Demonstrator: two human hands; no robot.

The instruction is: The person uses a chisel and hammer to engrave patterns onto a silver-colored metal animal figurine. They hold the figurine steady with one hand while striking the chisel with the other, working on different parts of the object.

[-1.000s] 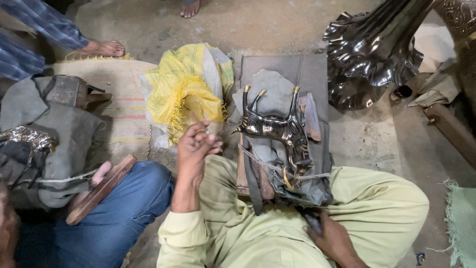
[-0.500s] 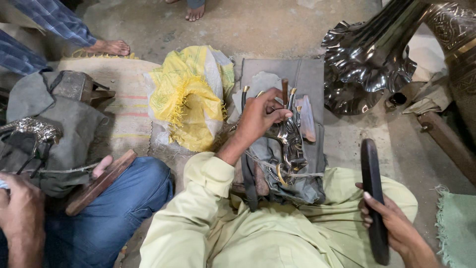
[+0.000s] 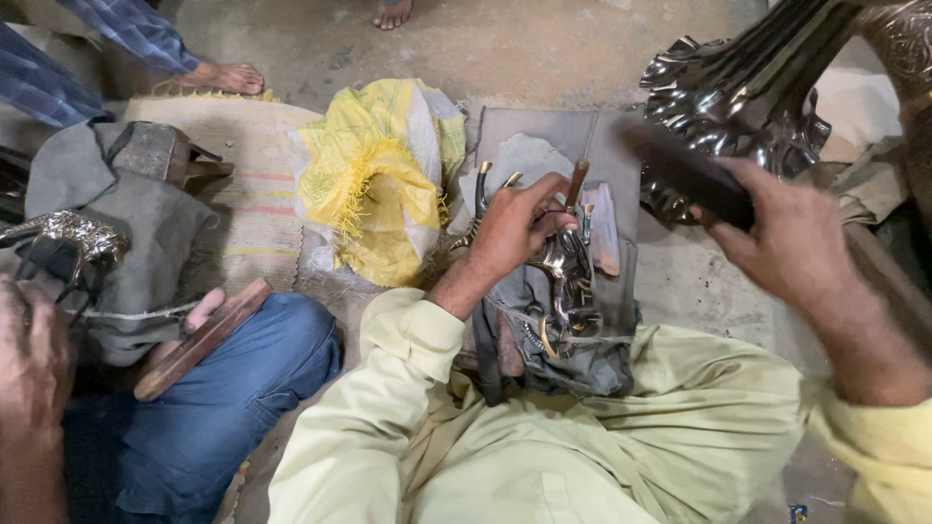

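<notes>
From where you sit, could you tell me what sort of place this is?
Probably a floor-level metalcraft workshop: the left hand sets a punch-like tool on a shiny metal figure, the right hand raises a dark striking bar, and a large embossed metal piece stands nearby.

Floor-level metalcraft workshop: polished metal figure point(image 3: 563, 281), large embossed metalwork point(image 3: 748, 87), concrete floor point(image 3: 544, 49).

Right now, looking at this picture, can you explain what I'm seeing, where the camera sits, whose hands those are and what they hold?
The camera sits on a person's head, looking down at their own lap and hands. The left hand holds a thin rod-like tool upright against a shiny metal deer figure, which lies on grey cloth over their legs. The right hand, raised, grips a dark flat bar. On the floor lie a yellow sack and a large shiny metal piece. At left sits another person in blue trousers.
</notes>
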